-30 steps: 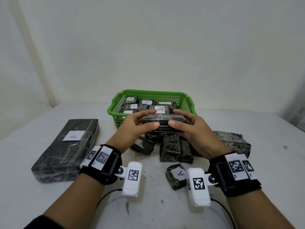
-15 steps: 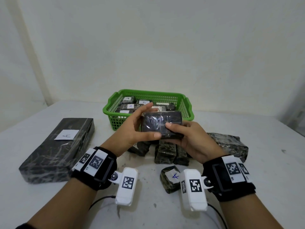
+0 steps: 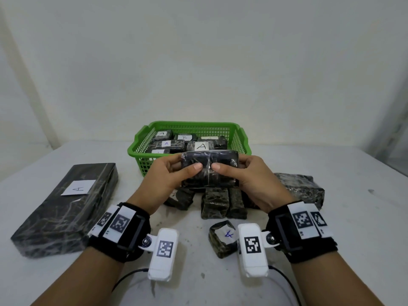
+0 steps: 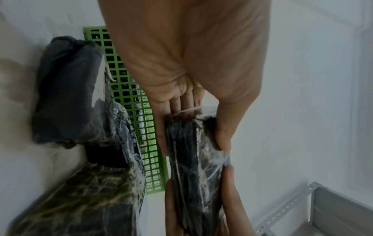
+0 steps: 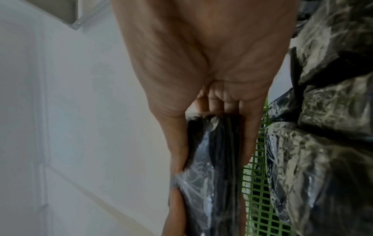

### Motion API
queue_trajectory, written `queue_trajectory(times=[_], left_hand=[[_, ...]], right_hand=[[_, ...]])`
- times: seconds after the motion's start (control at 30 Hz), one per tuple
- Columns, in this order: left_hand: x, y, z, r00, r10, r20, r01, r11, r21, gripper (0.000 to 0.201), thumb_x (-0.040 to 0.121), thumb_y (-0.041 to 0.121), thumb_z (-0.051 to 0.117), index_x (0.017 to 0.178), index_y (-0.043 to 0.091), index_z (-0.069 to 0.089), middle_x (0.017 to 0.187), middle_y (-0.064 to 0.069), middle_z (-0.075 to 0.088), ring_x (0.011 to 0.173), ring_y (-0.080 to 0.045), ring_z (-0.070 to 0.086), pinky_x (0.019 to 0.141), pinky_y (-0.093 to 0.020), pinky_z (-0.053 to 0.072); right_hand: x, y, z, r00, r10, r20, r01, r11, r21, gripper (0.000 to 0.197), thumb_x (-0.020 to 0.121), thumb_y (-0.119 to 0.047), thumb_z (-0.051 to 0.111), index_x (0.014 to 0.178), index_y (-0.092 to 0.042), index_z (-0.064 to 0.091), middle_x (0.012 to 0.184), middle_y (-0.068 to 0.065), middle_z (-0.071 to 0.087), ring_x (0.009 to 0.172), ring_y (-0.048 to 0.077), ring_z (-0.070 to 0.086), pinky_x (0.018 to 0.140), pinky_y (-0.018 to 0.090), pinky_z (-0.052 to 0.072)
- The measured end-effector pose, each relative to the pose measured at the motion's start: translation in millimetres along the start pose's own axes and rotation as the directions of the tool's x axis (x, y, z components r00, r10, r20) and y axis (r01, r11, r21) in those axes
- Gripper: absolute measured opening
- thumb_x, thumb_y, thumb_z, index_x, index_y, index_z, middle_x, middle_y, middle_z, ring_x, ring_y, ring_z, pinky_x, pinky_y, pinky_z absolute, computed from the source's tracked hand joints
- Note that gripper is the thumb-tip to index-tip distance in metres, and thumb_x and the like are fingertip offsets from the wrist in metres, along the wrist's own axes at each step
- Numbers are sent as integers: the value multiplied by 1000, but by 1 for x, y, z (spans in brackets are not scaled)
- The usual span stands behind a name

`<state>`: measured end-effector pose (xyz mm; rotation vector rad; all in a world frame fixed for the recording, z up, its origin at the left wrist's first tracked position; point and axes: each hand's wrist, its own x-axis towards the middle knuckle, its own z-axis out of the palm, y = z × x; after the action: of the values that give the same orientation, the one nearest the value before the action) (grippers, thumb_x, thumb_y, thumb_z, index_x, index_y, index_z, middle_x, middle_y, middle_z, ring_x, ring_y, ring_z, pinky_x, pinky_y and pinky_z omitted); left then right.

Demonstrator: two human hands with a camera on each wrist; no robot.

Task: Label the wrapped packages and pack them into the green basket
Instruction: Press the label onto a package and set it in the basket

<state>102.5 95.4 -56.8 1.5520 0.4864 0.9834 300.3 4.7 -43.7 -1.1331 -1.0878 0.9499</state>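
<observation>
Both hands hold one dark wrapped package (image 3: 209,168) in the air just in front of the green basket (image 3: 240,141); left hand (image 3: 170,175) and right hand (image 3: 254,175) each pinch an end, thumbs on the near face, fingers behind. No label shows on that face; probably turned for inspection; labelled packages already lie in the basket.

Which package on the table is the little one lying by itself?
Start at the green plastic basket at the back of the white table and come toward the person. Past the cluster of dark wrapped bundles, the small dark wrapped package lies alone; its white label bears a blue mark.
</observation>
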Motion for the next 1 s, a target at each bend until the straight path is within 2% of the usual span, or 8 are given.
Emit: queue_trajectory(times=[0.2, 0.3, 0.43, 0.53, 0.73, 0.83, 0.93, 1.0], left_hand=[[1, 0, -3, 1000, 2, 19, -1, 999, -35, 48, 76, 33, 80, 118, 9, 73, 120, -13, 75, 114, -27, 71, 102, -43, 51], [0, 1, -3, 1000, 18, 23, -18, 1000, 2, 41, 77, 31, 84, 114, 15, 77, 117, -12, 76, 111, -26, 73, 100, -43, 53], [-2, 4, -1, 999, 20, 48, -23, 999, 48, 48, 77, 24, 80, 122, 9, 70, 118, -8, 76, 114, -25, 71, 101, -44, 55], [-3, 6, 3, 998, 33, 44, -35, 999, 36, 44, 81, 23, 77, 122, 9, 69, 118, -9, 76, 114, -26, 71, 98, -40, 57], [-1, 4, -6, 999, 34, 26, -34, 999, -3, 52, 84, 31, 81, 127, 6, 66, 125, -12, 73, 121, -29, 68, 105, -47, 49], [-1, 5, -7, 997, 72, 22, -73, 996, 48, 50, 81, 20, 79, 128, 7, 66, 122, -8, 75, 119, -26, 69, 102, -40, 54], [-1, 5, -9, 992, 125, 28, -127, 987, 96, 51, 72, 10, 77, 122, 12, 67, 116, -4, 77, 113, -20, 72, 94, -27, 58], [-1, 4, -10, 987, 150, 53, -156, 980, 125, 53, 69, 6, 79, 120, 12, 67, 115, -2, 77, 111, -18, 72, 92, -24, 58]], right_hand=[[-2, -4, -4, 999, 5, 45, -2, 999, -48, 49, 75, 1, 87, 120, -11, 74, 111, 10, 80, 107, 25, 77, 99, 48, 59], [-3, -6, -3, 999, -8, 47, 11, 998, -61, 46, 76, -3, 87, 119, -12, 74, 110, 7, 81, 107, 22, 77, 99, 43, 59], [-1, -6, -1, 996, -86, -39, 84, 995, -53, 47, 72, -16, 90, 116, -7, 76, 109, 8, 81, 104, 23, 77, 97, 40, 60], [-2, -6, -2, 992, -110, -58, 105, 992, -69, 38, 77, -9, 88, 114, -7, 77, 106, 8, 81, 102, 22, 78, 93, 37, 61], [-2, -6, -1, 992, -119, -29, 115, 985, -128, 40, 75, -3, 89, 112, -12, 75, 108, 3, 81, 103, 16, 78, 90, 30, 62], [-2, -5, -2, 991, -133, -27, 129, 983, -134, 43, 74, -1, 90, 112, -15, 74, 110, 2, 81, 104, 13, 77, 89, 26, 61], [-1, -3, -2, 997, -70, 11, 71, 982, -175, 61, 67, -23, 97, 122, -19, 71, 116, -3, 79, 111, 12, 74, 100, 31, 57], [2, -1, -3, 1000, -7, -1, 7, 987, -161, 65, 65, -41, 96, 121, -19, 72, 117, -2, 79, 113, 14, 73, 104, 37, 55]])
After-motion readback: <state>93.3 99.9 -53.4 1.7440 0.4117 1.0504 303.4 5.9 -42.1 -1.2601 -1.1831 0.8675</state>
